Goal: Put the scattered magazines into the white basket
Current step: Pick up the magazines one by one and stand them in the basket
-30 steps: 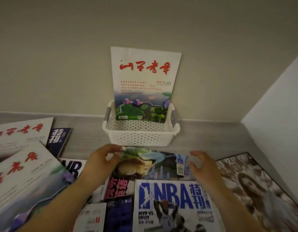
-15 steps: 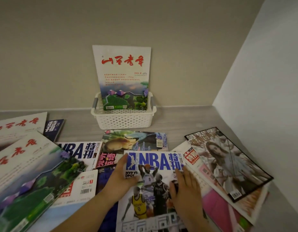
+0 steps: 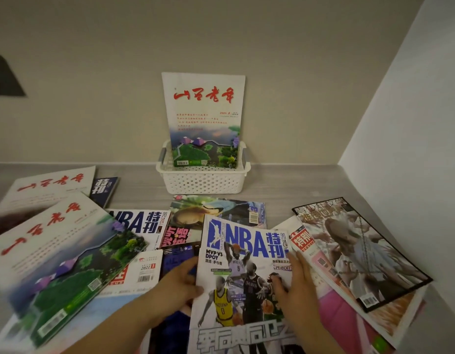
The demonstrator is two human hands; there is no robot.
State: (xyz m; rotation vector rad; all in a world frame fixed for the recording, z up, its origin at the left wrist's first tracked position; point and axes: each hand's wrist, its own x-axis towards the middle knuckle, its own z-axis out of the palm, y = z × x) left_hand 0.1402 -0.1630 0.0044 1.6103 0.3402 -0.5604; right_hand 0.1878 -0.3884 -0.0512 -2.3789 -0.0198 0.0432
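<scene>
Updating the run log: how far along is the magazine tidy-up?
Done: one red-titled magazine stands in the white basket. In hand: the left hand grips the left edge of the NBA magazine; the right hand lies flat on its cover. Left: that one plus roughly ten more scattered on the table, including the portrait-cover magazine.

One wide-angle view is taken from the wearer's head, directed forward and down across the worktop point(image 3: 139, 181) toward the back wall point(image 3: 93, 111). The white basket point(image 3: 203, 181) is framed at centre, farther off. The left hand point(image 3: 175, 284), right hand point(image 3: 296, 284) and NBA magazine point(image 3: 247, 244) are seen closest, near the lower edge.
</scene>
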